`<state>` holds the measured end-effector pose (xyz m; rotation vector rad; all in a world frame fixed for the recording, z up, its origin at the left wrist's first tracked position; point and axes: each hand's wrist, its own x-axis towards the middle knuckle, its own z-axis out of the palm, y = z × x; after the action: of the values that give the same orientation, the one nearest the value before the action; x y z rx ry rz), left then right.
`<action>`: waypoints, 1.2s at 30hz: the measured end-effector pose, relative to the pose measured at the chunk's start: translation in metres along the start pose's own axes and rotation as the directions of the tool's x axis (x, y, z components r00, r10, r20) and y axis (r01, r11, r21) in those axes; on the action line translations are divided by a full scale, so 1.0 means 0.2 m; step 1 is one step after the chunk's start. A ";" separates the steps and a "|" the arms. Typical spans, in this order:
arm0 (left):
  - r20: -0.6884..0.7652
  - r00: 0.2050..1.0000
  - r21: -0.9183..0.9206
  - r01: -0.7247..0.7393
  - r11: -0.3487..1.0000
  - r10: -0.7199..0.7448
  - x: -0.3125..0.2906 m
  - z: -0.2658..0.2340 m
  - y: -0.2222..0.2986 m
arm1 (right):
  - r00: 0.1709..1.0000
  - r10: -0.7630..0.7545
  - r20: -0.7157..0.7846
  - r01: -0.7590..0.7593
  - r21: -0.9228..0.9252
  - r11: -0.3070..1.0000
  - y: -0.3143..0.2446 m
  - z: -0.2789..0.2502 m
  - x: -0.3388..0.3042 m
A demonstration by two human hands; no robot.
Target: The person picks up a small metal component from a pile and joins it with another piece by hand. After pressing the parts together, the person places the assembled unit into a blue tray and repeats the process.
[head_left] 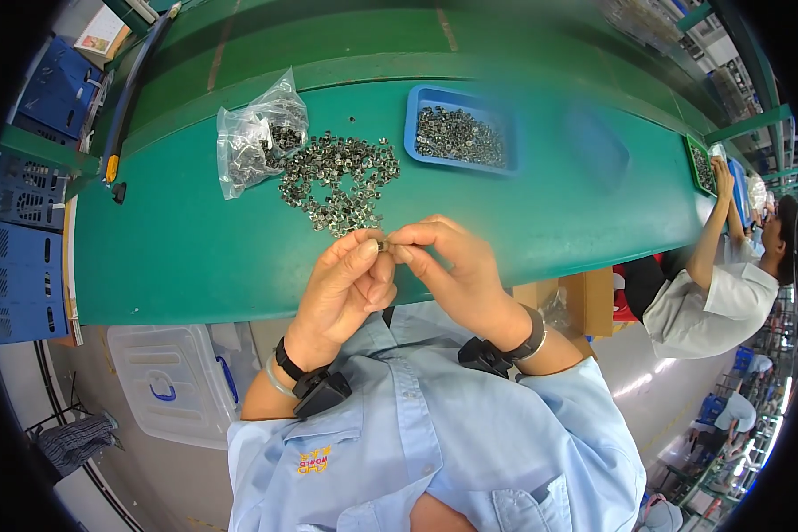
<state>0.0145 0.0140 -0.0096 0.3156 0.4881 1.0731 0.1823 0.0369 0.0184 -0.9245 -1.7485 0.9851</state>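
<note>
Close together over the near side of the green table (204, 266), my two hands meet at the fingertips around a small metal part (382, 246). My left hand (350, 277) pinches it between thumb and forefinger, other fingers curled in. From the right, my right hand (448, 262) touches the same part with thumb and forefinger closed. The fingers cover most of it, so its shape is unclear. Just beyond lies a loose pile of small shiny metal parts (337, 182).
A clear plastic bag (262, 133) with more parts lies left of the pile. Behind it to the right is a blue tray (410, 133) holding many similar parts. At the far right a co-worker (718, 297) reaches to a green tray (702, 142). A clear lidded box (164, 381) stands below the table.
</note>
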 end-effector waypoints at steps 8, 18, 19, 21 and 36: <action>0.038 0.999 -0.057 0.028 0.998 -0.026 0.02 0.00 -0.04 | 1.000 0.019 0.002 -0.019 0.050 0.999 0.03 -0.02 0.00; 0.035 0.999 0.030 0.003 1.000 -0.004 0.02 -0.01 -0.04 | 1.000 0.002 0.008 -0.003 0.051 0.999 0.05 -0.01 0.00; 0.038 0.999 0.037 0.001 0.999 -0.002 0.02 -0.01 -0.03 | 1.000 0.002 0.008 -0.003 0.051 0.999 0.05 0.00 0.00; 0.045 0.999 0.035 -0.002 0.999 0.000 0.02 -0.02 -0.03 | 1.000 -0.006 0.011 0.005 0.035 0.999 0.04 0.00 0.00; 0.008 1.000 0.027 0.003 1.000 -0.004 0.01 -0.01 -0.03 | 0.999 -0.031 0.015 0.031 0.000 1.000 0.04 0.00 0.00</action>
<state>0.0188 0.0131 -0.0147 0.3430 0.4958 1.0621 0.1831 0.0393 0.0114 -0.8905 -1.7702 0.9738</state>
